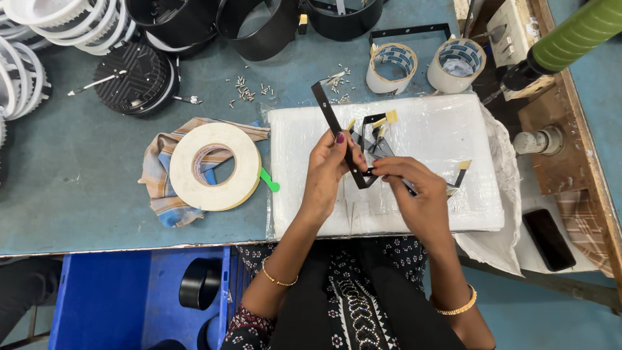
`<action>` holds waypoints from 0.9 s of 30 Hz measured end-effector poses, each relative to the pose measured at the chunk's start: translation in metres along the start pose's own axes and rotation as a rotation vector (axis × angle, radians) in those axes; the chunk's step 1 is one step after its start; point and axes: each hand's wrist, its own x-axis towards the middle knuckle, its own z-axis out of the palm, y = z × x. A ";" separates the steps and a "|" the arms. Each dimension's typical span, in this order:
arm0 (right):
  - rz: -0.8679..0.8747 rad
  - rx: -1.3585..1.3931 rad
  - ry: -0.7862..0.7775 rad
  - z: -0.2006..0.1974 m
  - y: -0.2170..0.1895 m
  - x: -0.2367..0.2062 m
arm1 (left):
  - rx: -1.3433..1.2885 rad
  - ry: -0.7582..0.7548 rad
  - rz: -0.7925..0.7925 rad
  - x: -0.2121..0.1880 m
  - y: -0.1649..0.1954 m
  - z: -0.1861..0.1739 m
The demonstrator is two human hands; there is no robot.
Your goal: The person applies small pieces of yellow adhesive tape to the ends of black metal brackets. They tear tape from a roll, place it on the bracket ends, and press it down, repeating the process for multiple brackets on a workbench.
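— What lies left on the worktop (78,188)?
— A big roll of white tape (215,166) on a checked cloth (159,188), with loose screws (245,91) beyond it.
— And far right?
— Two smaller tape rolls (391,67), side by side; a black phone (549,238) lies near right.
— Below?
— A blue crate (129,291).

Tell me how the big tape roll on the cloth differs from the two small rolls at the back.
The big tape roll lies flat on a checked cloth; the two small rolls sit on the bare blue table. It is much wider, with a thick cream winding; theirs are thin. All are pale, round and untouched.
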 end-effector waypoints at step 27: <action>-0.188 -0.151 -0.216 -0.019 -0.029 -0.016 | 0.000 -0.182 -0.124 -0.039 0.041 0.034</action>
